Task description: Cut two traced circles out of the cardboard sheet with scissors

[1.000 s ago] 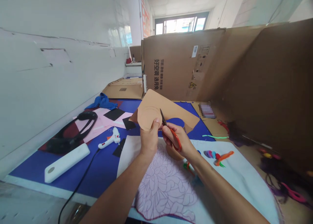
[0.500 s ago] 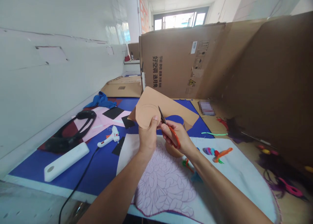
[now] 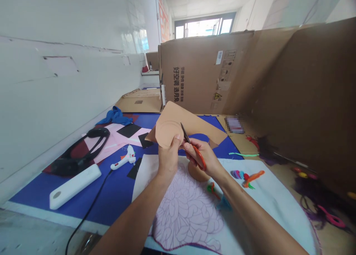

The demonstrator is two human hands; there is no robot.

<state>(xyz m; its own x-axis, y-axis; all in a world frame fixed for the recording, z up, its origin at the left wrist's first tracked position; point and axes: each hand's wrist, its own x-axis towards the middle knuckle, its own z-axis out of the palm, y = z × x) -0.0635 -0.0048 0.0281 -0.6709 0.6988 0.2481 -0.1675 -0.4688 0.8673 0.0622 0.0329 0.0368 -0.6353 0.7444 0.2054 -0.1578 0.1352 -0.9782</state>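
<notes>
My left hand (image 3: 169,156) pinches a tan sheet of card (image 3: 191,118) at its lower left part, thumb on top. A circle is drawn on that part, and the card's edge is cut partly around it. In my right hand (image 3: 204,153) are orange-handled scissors (image 3: 199,158), their dark blades pointing up at the card beside the circle's right edge. Beneath my hands lies a white cloth (image 3: 191,214) printed with a flower outline. A round tan piece (image 3: 198,172) rests on it, partly hidden by my right hand.
Left on the blue table (image 3: 111,195) are a glue gun (image 3: 125,158), a white bar-shaped object (image 3: 75,186), a black headset (image 3: 80,151) and black squares (image 3: 129,129). Colourful fuzzy pieces (image 3: 253,178) lie right. Large cardboard (image 3: 205,73) stands behind; pink scissors (image 3: 332,216) are far right.
The view has shifted slightly, so everything sits a little lower. My hands, the card and the scissors keep nearly the same places relative to one another.
</notes>
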